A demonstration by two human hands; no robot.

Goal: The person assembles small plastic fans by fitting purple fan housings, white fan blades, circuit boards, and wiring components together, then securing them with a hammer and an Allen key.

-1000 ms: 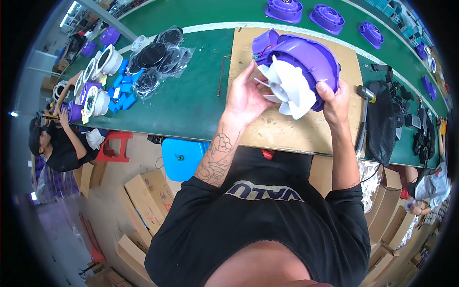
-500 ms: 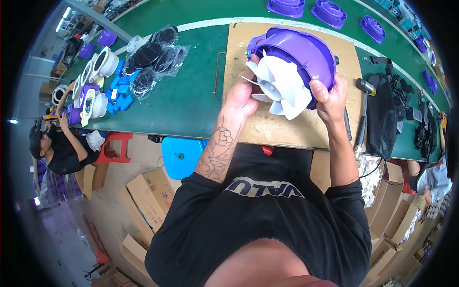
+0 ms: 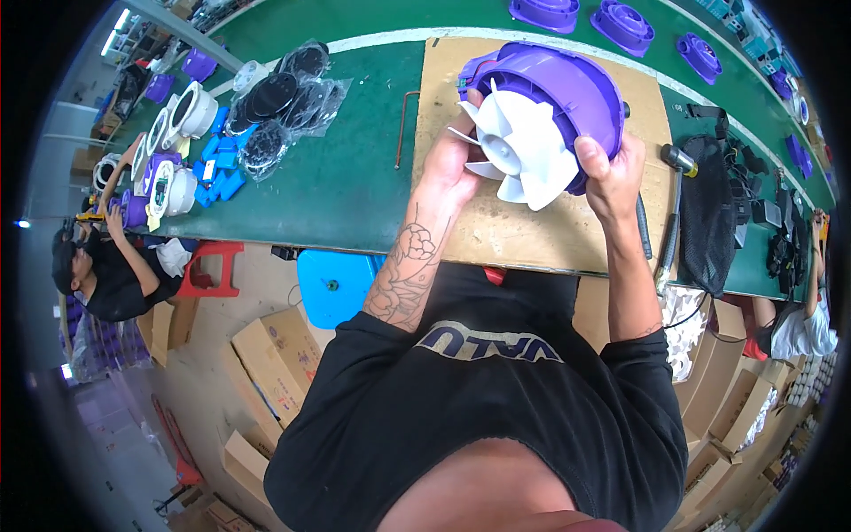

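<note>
A purple fan housing (image 3: 567,84) is raised above the cardboard sheet, tilted so that its white fan blade wheel (image 3: 523,155) faces me. My left hand (image 3: 452,160) grips the left side of the housing, its fingers partly hidden behind the white blades. On the right, my right hand (image 3: 612,168) is closed round the housing's edge, thumb in front and fingers out of sight behind. The blade wheel sits inside the housing's round opening.
Under my hands lies a cardboard sheet (image 3: 532,244) on the green bench (image 3: 355,195). A power driver (image 3: 675,177) and black mesh bag (image 3: 707,213) lie right; blue parts (image 3: 222,168) and bagged black discs (image 3: 275,97) left. Purple housings (image 3: 623,27) line the far belt. Co-workers sit both sides.
My hands have lifted the housing and blade wheel slightly, away from me. The purple housings on the far belt have shifted to the right.
</note>
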